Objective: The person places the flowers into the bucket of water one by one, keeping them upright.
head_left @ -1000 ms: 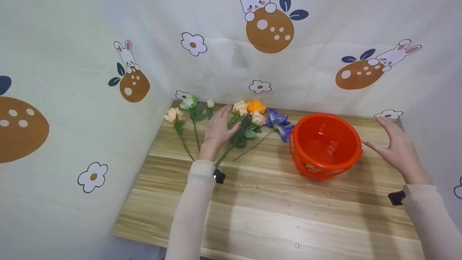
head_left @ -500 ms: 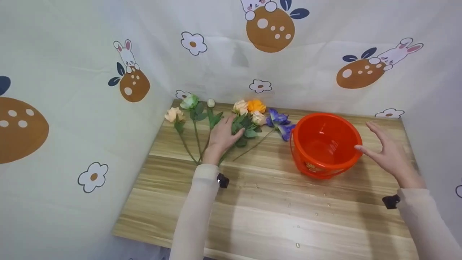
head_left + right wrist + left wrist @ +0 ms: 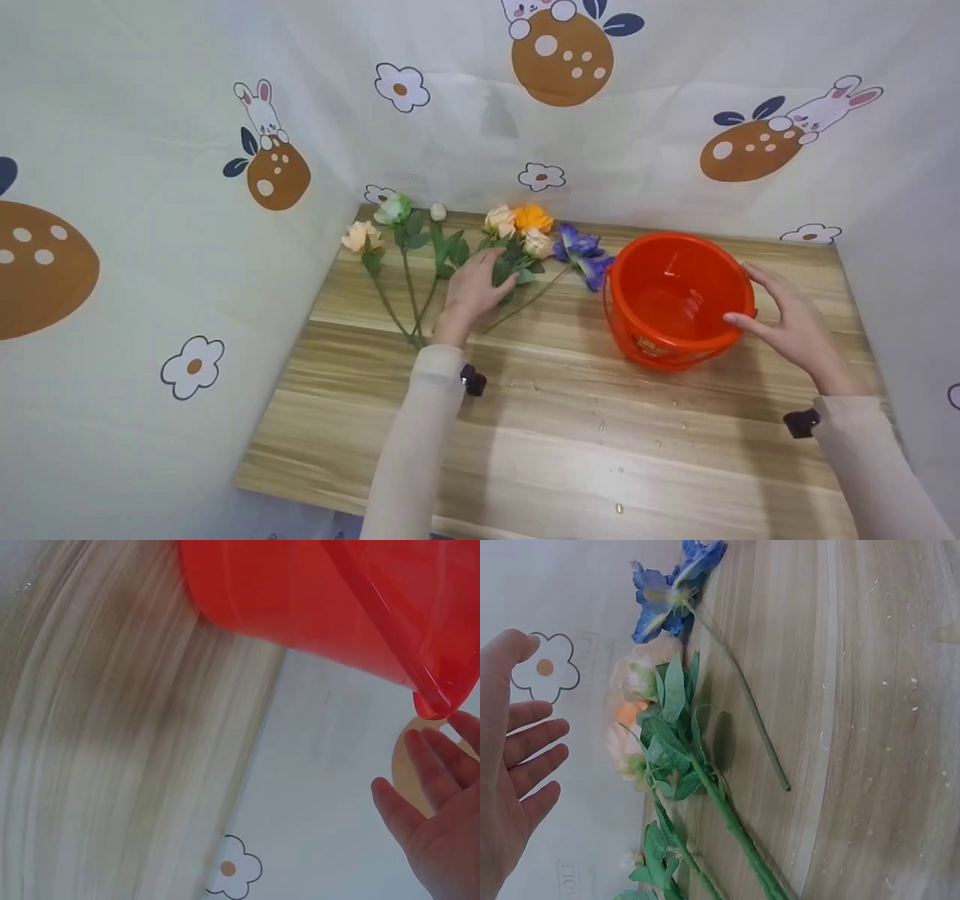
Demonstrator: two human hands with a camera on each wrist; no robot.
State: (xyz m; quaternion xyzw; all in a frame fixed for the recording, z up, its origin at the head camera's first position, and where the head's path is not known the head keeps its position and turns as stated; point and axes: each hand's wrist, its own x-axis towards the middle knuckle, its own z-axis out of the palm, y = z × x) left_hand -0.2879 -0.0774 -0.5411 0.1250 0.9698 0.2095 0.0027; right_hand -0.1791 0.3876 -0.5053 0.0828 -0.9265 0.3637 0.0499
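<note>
Head view: peach flower (image 3: pixel 363 237), green flower (image 3: pixel 394 210) and white bud (image 3: pixel 439 213) lie far left; left hand (image 3: pixel 476 289) is above rose leaves (image 3: pixel 514 256), grasping nothing; purple flower (image 3: pixel 577 244) lies right; red bucket (image 3: pixel 679 296) stands farther right; right hand (image 3: pixel 791 322) beside it, released, contact unclear

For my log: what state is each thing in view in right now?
Red bucket, upright, no flowers inside
Bucket handle, lowered against the side
Blue-purple flower, lying, bloom open
Orange rose, lying, bloom open
Two peach roses beside it, lying, open
Leftmost peach rose, lying, open
Green flower, lying, open
White bud, lying, closed
Wood-grain tabletop, dotted with small specks
Left hand, open, holding nothing
Right hand, open at the bucket's rim, contact unclear
</note>
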